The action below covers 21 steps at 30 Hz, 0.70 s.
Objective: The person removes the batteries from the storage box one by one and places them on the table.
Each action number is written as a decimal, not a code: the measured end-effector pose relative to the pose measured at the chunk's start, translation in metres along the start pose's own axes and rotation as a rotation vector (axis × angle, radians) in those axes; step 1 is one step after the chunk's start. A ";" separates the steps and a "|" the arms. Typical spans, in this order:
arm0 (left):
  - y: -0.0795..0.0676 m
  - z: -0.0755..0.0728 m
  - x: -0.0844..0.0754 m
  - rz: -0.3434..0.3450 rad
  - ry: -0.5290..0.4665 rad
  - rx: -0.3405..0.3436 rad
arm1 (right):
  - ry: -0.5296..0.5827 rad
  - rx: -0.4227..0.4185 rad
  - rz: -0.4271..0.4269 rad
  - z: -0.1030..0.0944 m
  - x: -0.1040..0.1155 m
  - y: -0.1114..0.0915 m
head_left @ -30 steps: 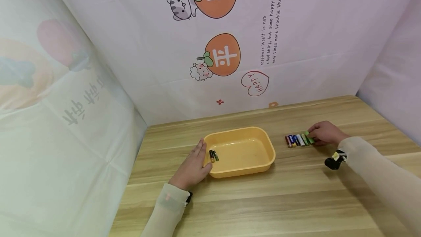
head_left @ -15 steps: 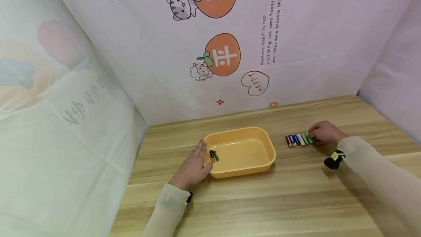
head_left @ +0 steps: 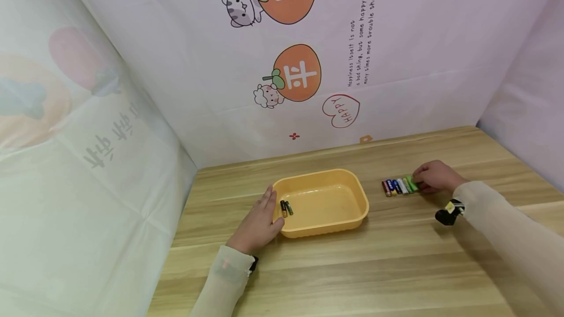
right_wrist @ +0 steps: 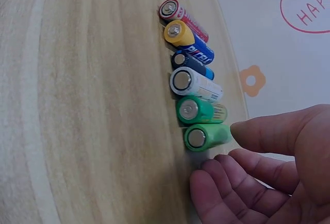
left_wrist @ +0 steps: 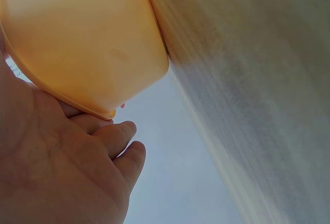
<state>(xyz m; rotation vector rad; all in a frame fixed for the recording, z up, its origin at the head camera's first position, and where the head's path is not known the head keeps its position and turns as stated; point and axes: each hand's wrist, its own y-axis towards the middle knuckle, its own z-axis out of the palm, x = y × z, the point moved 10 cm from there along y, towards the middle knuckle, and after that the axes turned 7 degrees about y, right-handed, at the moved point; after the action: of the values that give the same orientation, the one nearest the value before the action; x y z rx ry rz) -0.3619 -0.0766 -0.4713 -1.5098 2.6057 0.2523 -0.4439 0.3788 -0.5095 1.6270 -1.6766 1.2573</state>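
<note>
My left hand [head_left: 256,224] rests against the left end of a yellow plastic tray [head_left: 323,231], fingers along the rim and thumb at its near corner. Two small dark batteries [head_left: 286,208] lie inside the tray by that end. To the right of the tray, several batteries lie side by side in a row: red [right_wrist: 184,19], blue and yellow [right_wrist: 190,41], dark blue [right_wrist: 193,64], white [right_wrist: 196,84], green [right_wrist: 201,110]. At the row's right end my right hand [head_left: 436,177] pinches a light green battery [right_wrist: 206,136], thumb at its far end, other fingers curled below.
The wooden table [head_left: 352,273] meets a printed white cloth wall [head_left: 211,87] behind the tray and batteries. Another cloth wall [head_left: 110,209] stands at the left. A black wrist device [head_left: 448,214] hangs below the right sleeve.
The light green battery has shifted slightly left, closer to the row, with my right hand on it. My left hand and the tray stay put.
</note>
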 end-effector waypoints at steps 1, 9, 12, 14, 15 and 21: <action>0.000 0.000 0.000 0.001 -0.003 0.001 | 0.001 0.002 -0.003 -0.001 0.001 0.000; -0.001 -0.001 0.000 -0.002 0.001 0.007 | 0.007 -0.021 -0.053 -0.004 0.014 -0.008; -0.001 -0.002 -0.001 0.004 0.000 -0.001 | -0.024 -0.035 -0.084 -0.003 0.024 -0.011; -0.001 -0.002 -0.001 0.007 -0.003 -0.006 | -0.037 -0.039 -0.095 -0.002 0.030 -0.014; -0.001 -0.003 -0.001 0.008 -0.004 -0.007 | -0.037 -0.037 -0.097 -0.001 0.033 -0.015; -0.001 -0.002 -0.001 0.002 0.003 -0.010 | -0.040 -0.011 -0.102 0.008 0.051 -0.022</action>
<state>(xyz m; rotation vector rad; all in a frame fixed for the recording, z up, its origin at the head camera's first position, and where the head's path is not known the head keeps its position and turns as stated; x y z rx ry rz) -0.3608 -0.0769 -0.4692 -1.5122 2.6125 0.2639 -0.4300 0.3491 -0.4636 1.7189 -1.5997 1.1714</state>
